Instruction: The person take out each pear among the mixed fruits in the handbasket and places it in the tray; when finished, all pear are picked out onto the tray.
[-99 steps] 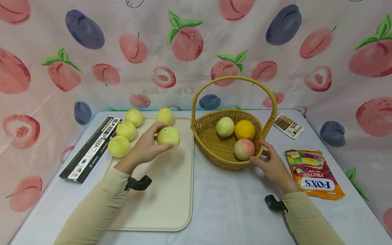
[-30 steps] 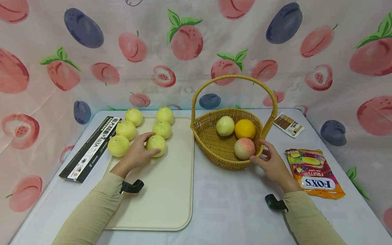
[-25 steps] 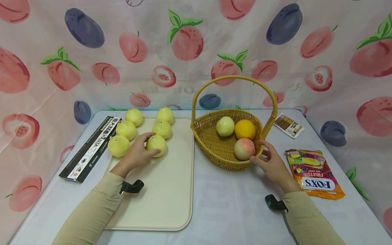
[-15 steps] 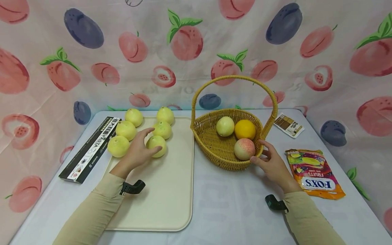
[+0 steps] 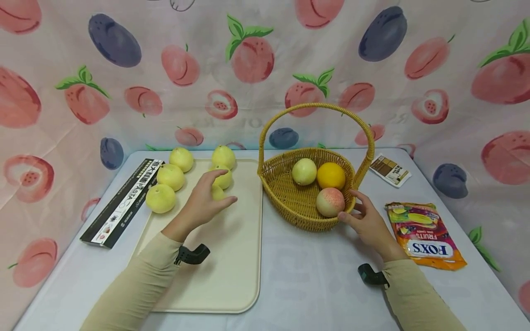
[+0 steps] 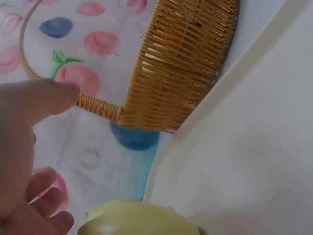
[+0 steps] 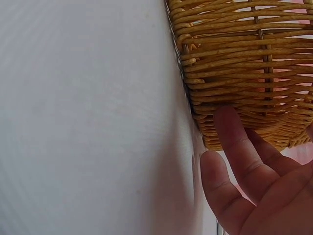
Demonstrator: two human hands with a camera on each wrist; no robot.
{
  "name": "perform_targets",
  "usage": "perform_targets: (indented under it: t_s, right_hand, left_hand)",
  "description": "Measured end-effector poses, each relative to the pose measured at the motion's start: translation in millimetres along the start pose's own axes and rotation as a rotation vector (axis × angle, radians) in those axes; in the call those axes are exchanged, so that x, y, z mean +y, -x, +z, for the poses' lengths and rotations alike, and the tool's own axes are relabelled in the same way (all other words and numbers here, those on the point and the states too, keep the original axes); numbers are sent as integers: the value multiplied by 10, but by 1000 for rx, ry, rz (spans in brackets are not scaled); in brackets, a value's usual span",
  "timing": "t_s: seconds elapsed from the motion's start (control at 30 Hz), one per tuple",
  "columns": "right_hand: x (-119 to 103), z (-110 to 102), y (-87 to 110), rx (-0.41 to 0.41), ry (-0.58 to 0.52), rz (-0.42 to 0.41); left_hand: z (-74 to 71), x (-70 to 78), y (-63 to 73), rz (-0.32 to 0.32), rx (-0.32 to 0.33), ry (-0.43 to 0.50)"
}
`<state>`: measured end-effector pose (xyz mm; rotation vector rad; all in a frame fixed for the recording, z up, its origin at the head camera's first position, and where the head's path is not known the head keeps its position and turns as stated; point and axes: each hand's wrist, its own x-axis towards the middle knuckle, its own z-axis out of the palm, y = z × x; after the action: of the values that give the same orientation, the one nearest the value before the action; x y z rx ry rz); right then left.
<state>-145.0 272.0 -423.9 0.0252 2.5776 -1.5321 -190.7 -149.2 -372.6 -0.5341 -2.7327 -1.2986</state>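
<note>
My left hand (image 5: 203, 202) hovers over the cream tray (image 5: 223, 276), thumb and fingers spread apart with nothing between them. Partly hidden behind it is a round pale yellow-green fruit (image 5: 217, 193); two more like it, one of them a fruit (image 5: 223, 156) at the tray's back edge, line up behind. In the left wrist view a pale fruit (image 6: 142, 220) shows below the fingers. My right hand (image 5: 370, 225) grips the near right rim of the wicker basket (image 5: 298, 204), fingertips against its outer wall in the right wrist view. Inside lie a peach (image 5: 330, 202), an orange (image 5: 331, 175) and a pale green fruit (image 5: 304, 172).
Three more yellow-green fruits, the nearest a fruit (image 5: 160, 198), line the tray's left side beside a black pasta box (image 5: 122, 202). Right of the basket lie a small brown-and-white packet (image 5: 390, 170) and a Fox's candy bag (image 5: 426, 234). The basket's tall handle (image 5: 316, 105) arches above it.
My left hand set a yellow-green fruit down on the tray as the nearest of the right-hand row, let go, and has since lifted away rightward. The right hand stays at the basket rim.
</note>
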Motion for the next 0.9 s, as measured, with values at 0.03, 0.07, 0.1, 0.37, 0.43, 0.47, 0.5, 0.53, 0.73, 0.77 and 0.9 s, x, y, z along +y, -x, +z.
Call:
perform_targets:
  t_s: [0.03, 0.07, 0.1, 0.37, 0.43, 0.47, 0.5, 0.53, 0.73, 0.77, 0.9]
  right_hand:
    - [0, 2, 0, 1, 1, 1]
    - [0, 2, 0, 1, 1, 1]
    - [0, 2, -1, 2, 1, 1]
    - [1, -1, -10, 5, 1, -4]
    - [2, 0, -7, 4, -2, -3]
    - [2, -1, -6, 4, -4, -5]
    - [2, -1, -5, 4, -4, -4]
    - [2, 0, -4, 3, -3, -4]
    - [10, 1, -7, 5, -1, 0]
    - [12, 1, -8, 5, -2, 0]
    - [17, 1, -8, 1, -7, -1]
  left_hand:
    - [11, 13, -4, 4, 0, 1]
    - [23, 26, -11, 10, 1, 4]
    - [37, 38, -20, 16, 1, 7]
    - [229, 145, -149, 109, -69, 72]
    - [292, 186, -186, 136, -94, 90]
    - [324, 209, -208, 150, -102, 87]
    - [355, 236, -227, 163, -111, 86]
    - [386, 262, -250, 171, -121, 88]
    - [563, 405, -411, 183, -201, 74]
    - [591, 425, -444, 184, -212, 70]
    - [687, 512, -574, 191, -242, 55]
